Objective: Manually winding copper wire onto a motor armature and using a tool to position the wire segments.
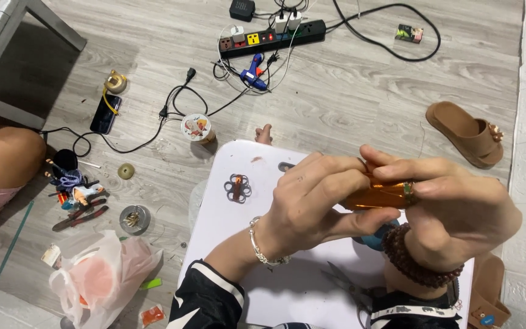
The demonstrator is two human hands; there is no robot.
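Both my hands meet over a white board [287, 286] and grip a shiny orange foil-wrapped piece [380, 195]. My left hand [318, 201], with a silver bracelet on the wrist, pinches its left end. Around the right end closes my right hand [458, 210], which has a dark bead bracelet on its wrist. A small flower-shaped wire ornament [237, 187] lies on the board to the left of my hands. Scissors [347, 285] rest on the board below my wrists, and a blue object [374, 239] is partly hidden under my hands.
On the wooden floor: a power strip [272, 38] with plugs, a blue glue gun [253, 73], a phone [105, 113], a round tape roll [197, 128], pliers [80, 217], a plastic bag [101, 277], a brown sandal [465, 133]. Another person's knee [4, 155] is at the left.
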